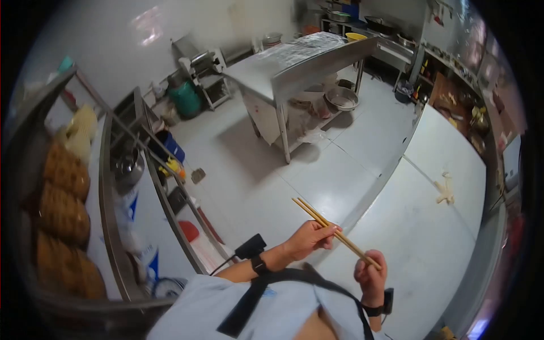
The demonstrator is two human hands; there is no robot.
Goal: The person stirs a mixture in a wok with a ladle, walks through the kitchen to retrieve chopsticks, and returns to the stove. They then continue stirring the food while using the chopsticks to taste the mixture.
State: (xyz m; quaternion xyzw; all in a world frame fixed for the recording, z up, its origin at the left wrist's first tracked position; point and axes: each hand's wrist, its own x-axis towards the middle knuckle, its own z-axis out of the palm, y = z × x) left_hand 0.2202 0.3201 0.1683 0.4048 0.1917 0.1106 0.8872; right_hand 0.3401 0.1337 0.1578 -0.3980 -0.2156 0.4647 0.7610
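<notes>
Shirt [226, 309]: pale blue, closest to the lens at the bottom edge, crossed by a dark strap [249, 297].
Left hand [309, 238]: raised in front of the chest, fingers curled round the middle of the chopsticks [334, 231], grasping them; dark band on the wrist.
Right hand [371, 275]: just beside the left and lower, closed on the near end of the same chopsticks (thumb on top); dark band with a small box on the wrist.
Chopsticks: a wooden pair, held side by side between both hands, slanting up and away to the left, free tips above the floor.
White worktop [419, 226]: long, pale, running along the right side, under and beyond the right hand.
Dough scrap [445, 191]: small pale lump lying on the worktop, well apart from both hands.
Steel table [294, 65]: in the middle of the room, top covered with crinkled foil or film, well beyond the chopstick tips.
Metal bowl [341, 98]: wide, on the low shelf under the steel table.
Rack [107, 187]: steel frame on the left, holding round brown woven items [65, 192] (cannot tell what exactly).
Green container [185, 97]: against the far wall, beside a small trolley.
Cooking range [391, 28]: at the back right, with dark pans on it.
Floor [255, 170]: pale grey tiles, between rack, steel table and worktop.
</notes>
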